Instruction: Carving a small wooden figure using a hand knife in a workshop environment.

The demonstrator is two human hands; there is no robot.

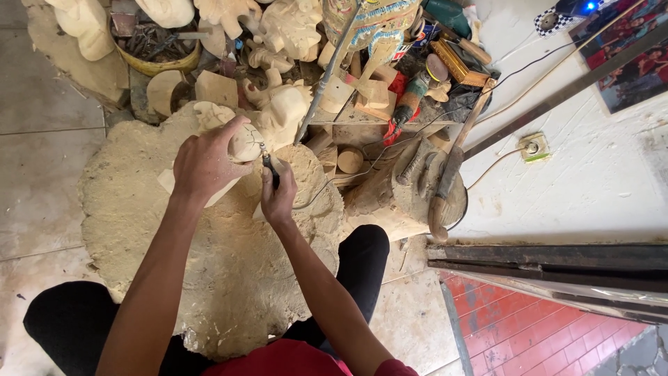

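Carving in hand: detail cutting on a pale wood carving.

The left hand (pixel 205 166) wraps its grip over the wood carving (pixel 240 143), holding it down on the sawdust pile (pixel 229 278) on the floor. The right hand (pixel 278 195) pinches a thin dark carving tool (pixel 270 167), tip at the carving's edge. Judged step: fine shaping. The next cut calls for a firm hold and a short, controlled stroke clear of the left fingers.
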